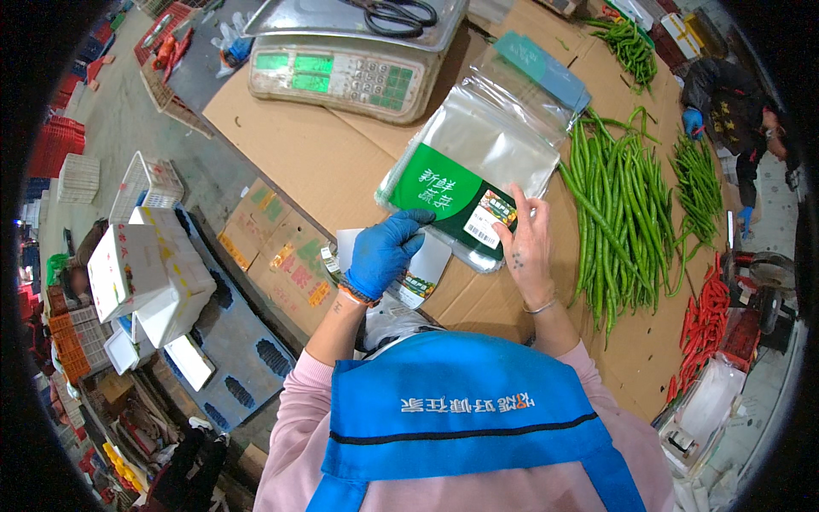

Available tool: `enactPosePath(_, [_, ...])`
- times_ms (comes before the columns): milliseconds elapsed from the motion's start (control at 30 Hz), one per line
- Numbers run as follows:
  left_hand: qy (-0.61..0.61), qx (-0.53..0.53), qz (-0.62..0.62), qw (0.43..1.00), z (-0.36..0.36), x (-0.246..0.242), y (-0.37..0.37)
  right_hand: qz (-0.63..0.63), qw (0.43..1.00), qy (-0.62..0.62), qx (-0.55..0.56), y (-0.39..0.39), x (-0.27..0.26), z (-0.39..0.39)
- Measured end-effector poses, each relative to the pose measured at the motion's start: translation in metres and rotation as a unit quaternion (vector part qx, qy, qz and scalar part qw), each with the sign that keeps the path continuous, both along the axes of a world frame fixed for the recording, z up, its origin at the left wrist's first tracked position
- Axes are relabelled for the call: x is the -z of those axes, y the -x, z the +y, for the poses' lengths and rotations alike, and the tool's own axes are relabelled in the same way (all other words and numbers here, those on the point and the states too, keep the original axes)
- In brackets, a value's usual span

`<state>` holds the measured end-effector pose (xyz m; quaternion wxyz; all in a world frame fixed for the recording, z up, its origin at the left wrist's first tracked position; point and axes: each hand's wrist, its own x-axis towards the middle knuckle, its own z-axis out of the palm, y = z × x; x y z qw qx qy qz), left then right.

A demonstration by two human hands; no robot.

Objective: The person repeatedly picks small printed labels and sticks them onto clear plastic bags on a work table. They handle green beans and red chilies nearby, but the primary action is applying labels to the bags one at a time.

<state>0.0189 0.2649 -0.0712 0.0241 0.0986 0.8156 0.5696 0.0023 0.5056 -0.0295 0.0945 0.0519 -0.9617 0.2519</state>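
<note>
A stack of clear plastic bags [492, 134] with green printed fronts lies on the cardboard-covered table before me. A white printed label [489, 219] sits on the dark green part of the top bag. My bare right hand [530, 246] rests over the bag's right side, thumb at the label's edge and fingers apart. My left hand [387, 253], in a blue glove, is curled at the bag's lower left edge. Whether it pinches anything is hidden. Under and beside it lies a sheet of label backing [435, 259] bearing another printed label [414, 289].
Long green chili peppers [617, 217] lie right of the bags, with red chilies [704, 323] farther right. A digital scale [339, 80] stands at the back, black-handled scissors [400, 16] on its pan. Foam boxes [153, 275] stand left. A blue-gloved co-worker [726, 109] is at far right.
</note>
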Motion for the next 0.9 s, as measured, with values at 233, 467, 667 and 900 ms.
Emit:
enactPosePath(233, [0.051,0.008,0.034,0.998,-0.003,0.014,-0.003,0.048,0.979,0.076,-0.184,0.008,0.008,-0.013])
enactPosePath(467, [0.032,-0.006,-0.016,0.999,-0.006,0.002,-0.011,-0.054,0.980,-0.013,-0.192,0.009,0.021,-0.017])
enactPosePath(667, [0.036,-0.004,0.019,0.999,-0.007,0.004,-0.010,-0.076,0.978,0.022,-0.192,0.017,0.018,-0.015])
enactPosePath(900, [-0.086,0.049,0.003,0.995,-0.004,-0.005,-0.011,-0.060,0.972,0.055,-0.219,0.027,0.012,-0.006])
